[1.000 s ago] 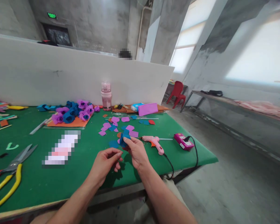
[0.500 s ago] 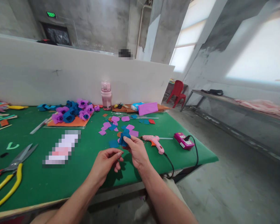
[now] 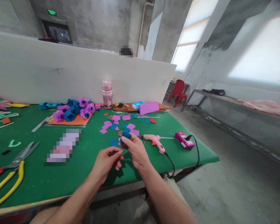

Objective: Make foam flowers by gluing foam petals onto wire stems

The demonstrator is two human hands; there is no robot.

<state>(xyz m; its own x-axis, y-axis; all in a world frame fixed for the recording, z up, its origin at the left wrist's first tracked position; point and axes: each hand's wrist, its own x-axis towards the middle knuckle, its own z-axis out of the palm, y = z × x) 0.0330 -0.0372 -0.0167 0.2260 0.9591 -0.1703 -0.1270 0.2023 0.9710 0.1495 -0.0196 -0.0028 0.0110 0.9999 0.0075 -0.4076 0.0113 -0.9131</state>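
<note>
My right hand [image 3: 136, 150] is closed around a small blue foam flower [image 3: 125, 137], fingers wrapped over its petals, held just above the green table [image 3: 60, 177]. My left hand [image 3: 107, 161] is pinched right below it, thumb and fingers together at the flower's base; what they pinch is too small to make out. Loose purple and blue foam petals [image 3: 116, 124] lie on the table just beyond both hands. A pink glue gun [image 3: 155, 141] rests to the right of my right hand.
A pile of finished blue and purple flowers [image 3: 72, 112] sits on an orange sheet at back left. A pink bottle [image 3: 106, 93] stands by the white partition. Scissors [image 3: 21, 154] and yellow-handled pliers [image 3: 7, 186] lie at left. A magenta power socket [image 3: 184, 140] sits near the table's right edge.
My right hand has curled tighter around the blue flower, pressing its petals in. The left hand stays pinched beneath it. The view shifted slightly.
</note>
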